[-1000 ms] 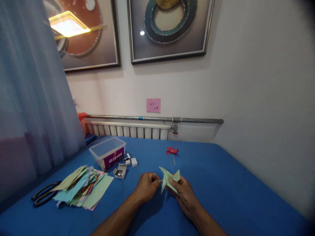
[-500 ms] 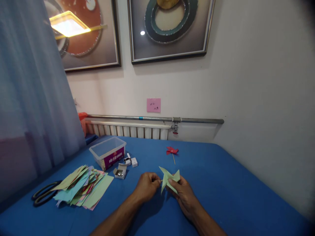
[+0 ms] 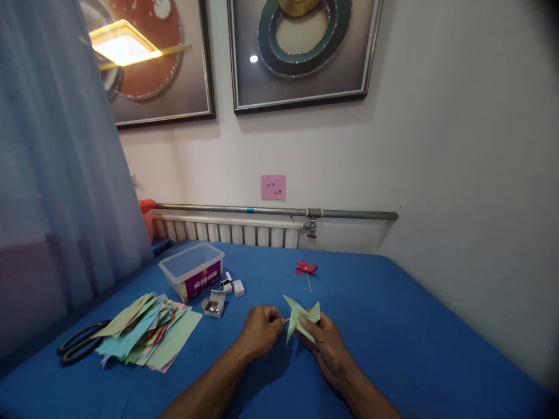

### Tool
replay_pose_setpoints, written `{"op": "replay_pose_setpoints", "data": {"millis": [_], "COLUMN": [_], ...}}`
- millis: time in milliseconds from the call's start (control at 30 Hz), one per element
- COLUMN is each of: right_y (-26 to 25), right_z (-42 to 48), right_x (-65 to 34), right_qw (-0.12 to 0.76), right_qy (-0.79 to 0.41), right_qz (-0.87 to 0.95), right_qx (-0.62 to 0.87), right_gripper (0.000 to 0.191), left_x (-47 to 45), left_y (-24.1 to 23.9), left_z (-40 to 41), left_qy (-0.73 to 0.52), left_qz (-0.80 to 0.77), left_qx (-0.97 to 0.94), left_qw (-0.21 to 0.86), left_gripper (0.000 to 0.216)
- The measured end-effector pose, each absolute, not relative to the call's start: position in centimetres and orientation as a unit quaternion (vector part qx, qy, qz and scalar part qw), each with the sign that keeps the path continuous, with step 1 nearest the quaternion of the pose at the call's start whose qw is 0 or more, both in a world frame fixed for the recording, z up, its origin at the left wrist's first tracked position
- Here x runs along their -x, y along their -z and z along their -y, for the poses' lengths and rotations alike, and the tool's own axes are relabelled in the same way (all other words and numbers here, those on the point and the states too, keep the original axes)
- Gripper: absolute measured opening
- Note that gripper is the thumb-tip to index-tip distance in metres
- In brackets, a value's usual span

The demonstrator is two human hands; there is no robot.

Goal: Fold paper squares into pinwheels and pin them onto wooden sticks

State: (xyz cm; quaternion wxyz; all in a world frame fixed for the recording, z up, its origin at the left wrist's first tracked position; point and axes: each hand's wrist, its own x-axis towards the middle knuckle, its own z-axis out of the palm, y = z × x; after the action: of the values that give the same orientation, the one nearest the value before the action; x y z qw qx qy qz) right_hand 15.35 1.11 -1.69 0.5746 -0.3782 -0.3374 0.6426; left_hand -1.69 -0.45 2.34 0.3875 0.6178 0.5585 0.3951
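My right hand [image 3: 328, 346] is closed on a pale green paper pinwheel [image 3: 295, 314], the thumb pressed on its middle and the fingers behind. Left of it, my left hand [image 3: 263, 329] pinches a thin wooden stick [image 3: 286, 320], of which only a short end shows beside the pinwheel. Whether the stick is joined to the paper is hidden. Beyond the hands, a red paper pinwheel [image 3: 305, 267] on a stick lies on the blue tabletop [image 3: 419, 349].
To the left lie a pile of coloured paper [image 3: 146, 334] and black-handled scissors [image 3: 81, 343]. Behind stands a clear plastic box [image 3: 192, 267] with a purple label. Beside it are an open small box [image 3: 213, 304] with shiny metal pieces and a small white box [image 3: 238, 288].
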Motion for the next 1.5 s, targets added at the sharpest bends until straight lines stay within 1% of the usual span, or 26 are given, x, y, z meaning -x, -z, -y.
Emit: {"op": "replay_pose_setpoints", "data": {"millis": [300, 533, 967, 1500], "right_y": [0.1, 0.6, 0.8, 0.3], "right_z": [0.1, -0.2, -0.2, -0.2], "right_x": [-15.6, -15.5, -15.6, -15.6], "right_qw": [0.563, 0.565, 0.564, 0.574], "right_qy": [-0.647, -0.644, -0.644, -0.64], "right_qz": [0.353, 0.35, 0.355, 0.346], "right_qx": [0.375, 0.38, 0.376, 0.376], "right_gripper": [0.046, 0.047, 0.044, 0.045], "left_x": [1.8, 1.8, 1.8, 1.0], "left_y": [-2.1, -2.4, -2.2, -2.5], "left_z": [0.3, 0.4, 0.4, 1.0], "left_qy": [-0.386, -0.384, -0.381, -0.388], "left_qz": [-0.553, -0.553, -0.552, -0.561], "left_qx": [-0.629, -0.633, -0.636, -0.644], "left_qw": [0.386, 0.383, 0.381, 0.346], "left_gripper": [0.016, 0.015, 0.016, 0.016]}}
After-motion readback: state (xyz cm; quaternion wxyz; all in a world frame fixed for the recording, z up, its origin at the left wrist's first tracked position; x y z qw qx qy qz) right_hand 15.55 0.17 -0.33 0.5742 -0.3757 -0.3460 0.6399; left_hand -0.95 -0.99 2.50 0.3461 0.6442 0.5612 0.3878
